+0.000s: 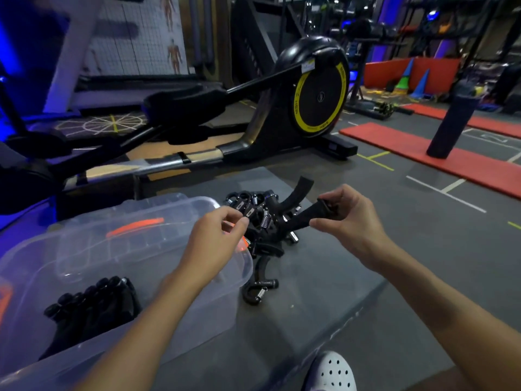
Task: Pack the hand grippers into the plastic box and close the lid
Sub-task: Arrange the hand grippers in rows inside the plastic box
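A pile of black hand grippers (pixel 263 213) with steel springs lies on the grey surface, right of the clear plastic box (pixel 220 300). My right hand (pixel 348 213) pinches the foam handle of one hand gripper (pixel 303 218) lifted over the pile. My left hand (pixel 218 235) hovers above the box's right rim, fingertips closed on a small part at the pile's left edge. Several grippers (pixel 93 303) lie in a row inside the box. One more gripper (pixel 260 289) lies alone nearer to me. The lid (pixel 135 221), with an orange latch, leans behind the box.
An elliptical trainer (pixel 318 100) stands on the floor just beyond the surface. Red mats (pixel 394 145) and an upright black roller (pixel 451 125) are at the right. A white perforated shoe (pixel 332 371) shows at the bottom edge.
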{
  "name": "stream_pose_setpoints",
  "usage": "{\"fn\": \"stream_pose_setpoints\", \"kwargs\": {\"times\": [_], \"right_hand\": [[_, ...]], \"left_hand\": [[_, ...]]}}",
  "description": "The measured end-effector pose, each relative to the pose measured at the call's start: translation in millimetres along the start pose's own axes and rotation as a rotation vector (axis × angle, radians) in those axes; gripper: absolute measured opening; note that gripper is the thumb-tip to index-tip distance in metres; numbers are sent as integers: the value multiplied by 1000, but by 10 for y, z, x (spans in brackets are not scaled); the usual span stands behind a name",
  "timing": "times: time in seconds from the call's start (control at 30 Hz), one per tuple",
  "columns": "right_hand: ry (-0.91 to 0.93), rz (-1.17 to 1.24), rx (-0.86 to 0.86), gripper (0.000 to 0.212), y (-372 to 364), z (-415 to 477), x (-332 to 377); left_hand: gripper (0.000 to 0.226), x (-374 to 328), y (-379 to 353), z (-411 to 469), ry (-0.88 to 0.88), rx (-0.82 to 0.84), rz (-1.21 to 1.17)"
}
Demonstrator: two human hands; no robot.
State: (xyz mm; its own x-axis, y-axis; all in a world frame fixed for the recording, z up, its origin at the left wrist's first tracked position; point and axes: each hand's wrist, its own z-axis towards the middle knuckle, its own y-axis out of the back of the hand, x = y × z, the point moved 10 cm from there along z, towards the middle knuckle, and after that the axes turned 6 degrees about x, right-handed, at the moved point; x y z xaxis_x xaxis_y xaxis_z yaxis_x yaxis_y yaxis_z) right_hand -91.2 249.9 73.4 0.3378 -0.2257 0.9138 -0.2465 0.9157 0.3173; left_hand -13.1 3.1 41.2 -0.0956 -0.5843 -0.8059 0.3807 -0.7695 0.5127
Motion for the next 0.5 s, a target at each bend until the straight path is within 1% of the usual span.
{"fn": "stream_pose_setpoints", "kwargs": {"times": [0.07,0.2,0.3,0.37,0.5], "right_hand": [[46,42,38,37,-164,-2,186],[102,80,133,39,-551,-11,395],[140,75,208,42,-858,-23,471],[158,52,244,44,-1048,-22,486],[176,7,305,44,-1392,-22,549]], "left_hand": [[7,23,151,35,31,-66,-53],[14,77,441,33,54,-157,-166],[14,157,618,-23,89,-164,-239],[15,232,718,-71,120,-168,-246],[7,437,935,-164,201,-218,-280]]}}
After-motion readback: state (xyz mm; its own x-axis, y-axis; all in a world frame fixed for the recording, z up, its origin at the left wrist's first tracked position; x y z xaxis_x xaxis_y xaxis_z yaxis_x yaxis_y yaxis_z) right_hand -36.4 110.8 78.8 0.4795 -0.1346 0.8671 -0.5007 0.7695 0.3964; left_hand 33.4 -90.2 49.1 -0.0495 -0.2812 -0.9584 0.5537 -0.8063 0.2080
